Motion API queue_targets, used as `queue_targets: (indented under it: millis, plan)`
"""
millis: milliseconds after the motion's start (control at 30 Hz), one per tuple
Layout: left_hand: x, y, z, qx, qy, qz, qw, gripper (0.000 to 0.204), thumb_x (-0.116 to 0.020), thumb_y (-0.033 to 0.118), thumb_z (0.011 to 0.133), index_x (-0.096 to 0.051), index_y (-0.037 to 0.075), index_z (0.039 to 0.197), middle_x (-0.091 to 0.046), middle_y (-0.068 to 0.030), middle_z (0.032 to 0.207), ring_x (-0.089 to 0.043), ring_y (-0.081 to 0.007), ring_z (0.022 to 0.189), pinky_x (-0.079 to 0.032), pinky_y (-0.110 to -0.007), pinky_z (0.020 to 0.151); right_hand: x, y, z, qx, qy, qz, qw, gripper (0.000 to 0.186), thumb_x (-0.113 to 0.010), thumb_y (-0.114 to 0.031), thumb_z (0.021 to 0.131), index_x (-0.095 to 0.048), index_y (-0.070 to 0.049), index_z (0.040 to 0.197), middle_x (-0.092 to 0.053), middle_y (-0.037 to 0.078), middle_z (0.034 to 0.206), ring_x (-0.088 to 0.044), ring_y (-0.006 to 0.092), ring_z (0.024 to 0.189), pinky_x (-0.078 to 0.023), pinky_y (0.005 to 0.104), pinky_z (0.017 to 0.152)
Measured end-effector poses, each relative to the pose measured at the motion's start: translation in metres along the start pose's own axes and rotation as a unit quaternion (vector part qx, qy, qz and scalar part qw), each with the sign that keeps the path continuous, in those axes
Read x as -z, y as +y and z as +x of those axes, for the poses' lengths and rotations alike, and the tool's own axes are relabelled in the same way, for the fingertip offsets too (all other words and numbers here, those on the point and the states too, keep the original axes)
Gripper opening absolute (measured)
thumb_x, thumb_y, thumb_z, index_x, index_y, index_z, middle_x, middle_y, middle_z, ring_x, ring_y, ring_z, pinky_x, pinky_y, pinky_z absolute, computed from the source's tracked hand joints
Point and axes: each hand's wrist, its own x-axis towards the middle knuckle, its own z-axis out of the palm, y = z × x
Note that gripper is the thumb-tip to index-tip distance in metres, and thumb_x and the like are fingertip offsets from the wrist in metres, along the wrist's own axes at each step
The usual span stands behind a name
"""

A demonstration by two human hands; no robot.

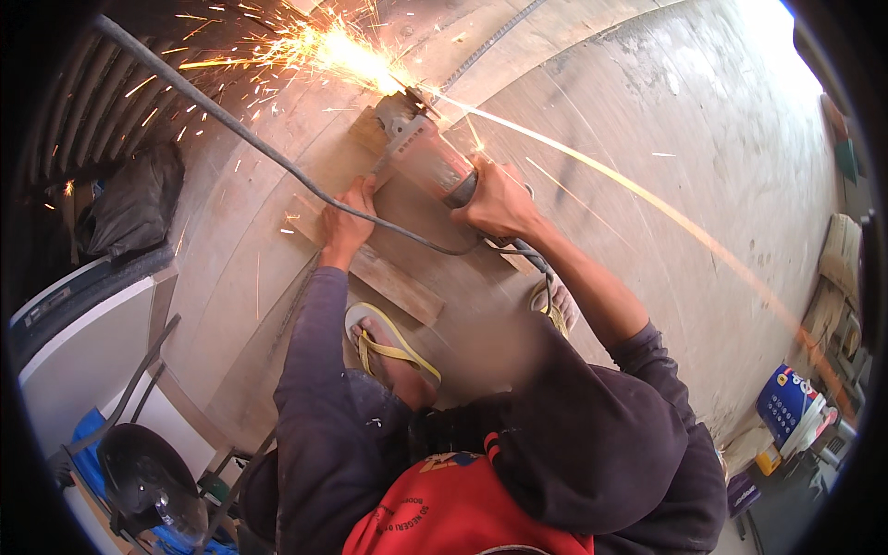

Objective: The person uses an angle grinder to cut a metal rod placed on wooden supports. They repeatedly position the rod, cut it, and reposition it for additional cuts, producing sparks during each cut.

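My right hand (499, 199) is wrapped round the rear body of a red and grey angle grinder (427, 159). Its disc meets a thin grey metal bar (490, 44) lying across the floor, and bright sparks (338, 57) fan out to the upper left. On the near side of the grinder, my left hand (350, 220) is closed at what looks like the same bar; the grip is partly hidden. Under the work lie a small wooden block (366, 135) and a longer wooden board (398, 282). The black power cord (277, 162) loops past my left wrist to the grinder.
My sandalled foot (393, 347) is close to the board. A corrugated surface (88, 120) and a dark bag (139, 203) lie at the left, with a black visor-like shell (153, 481) below. A blue and white container (791, 407) stands among tools at the right. One spark streak crosses the concrete floor (666, 250).
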Motion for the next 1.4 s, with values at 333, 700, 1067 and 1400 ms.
queue_targets:
  millis: [333, 700, 1067, 1400]
  plan:
    - [0.001, 0.001, -0.001, -0.006, -0.002, 0.014, 1.0, 0.047, -0.033, 0.044, 0.101, -0.059, 0.005, 0.091, -0.062, -0.0268, 0.071, -0.061, -0.0492, 0.073, -0.046, -0.057, 0.062, 0.0, -0.002, 0.001, 0.037, 0.01, -0.008, 0.999, 0.056, -0.074, -0.028, 0.055, -0.062, 0.008, 0.096, -0.065, 0.028, 0.081, -0.065, 0.0425, 0.08, -0.052, 0.0442, 0.077]
    - [-0.002, -0.001, -0.001, -0.012, 0.009, 0.012, 1.0, 0.046, -0.035, 0.044, 0.1, -0.057, 0.005, 0.09, -0.062, -0.0261, 0.071, -0.06, -0.0487, 0.07, -0.046, -0.057, 0.06, -0.003, 0.0, 0.005, 0.006, 0.012, -0.021, 1.0, 0.052, -0.073, -0.026, 0.055, -0.064, 0.005, 0.096, -0.066, 0.025, 0.08, -0.065, 0.039, 0.078, -0.05, 0.043, 0.075]
    - [-0.004, -0.002, 0.0, -0.024, 0.023, 0.005, 0.999, 0.044, -0.037, 0.043, 0.1, -0.057, 0.005, 0.087, -0.061, -0.0253, 0.068, -0.06, -0.0483, 0.067, -0.045, -0.056, 0.058, -0.008, 0.006, 0.008, 0.014, 0.02, -0.016, 1.0, 0.051, -0.073, -0.025, 0.056, -0.063, 0.006, 0.095, -0.065, 0.026, 0.079, -0.066, 0.0385, 0.079, -0.051, 0.0433, 0.074]
    - [-0.001, 0.002, -0.001, -0.016, 0.016, 0.011, 1.0, 0.041, -0.038, 0.04, 0.1, -0.057, 0.005, 0.09, -0.063, -0.0259, 0.073, -0.06, -0.0482, 0.071, -0.046, -0.057, 0.061, -0.002, -0.001, 0.006, 0.0, 0.008, -0.014, 1.0, 0.054, -0.075, -0.025, 0.056, -0.064, 0.004, 0.1, -0.067, 0.025, 0.082, -0.067, 0.0379, 0.081, -0.051, 0.0418, 0.076]
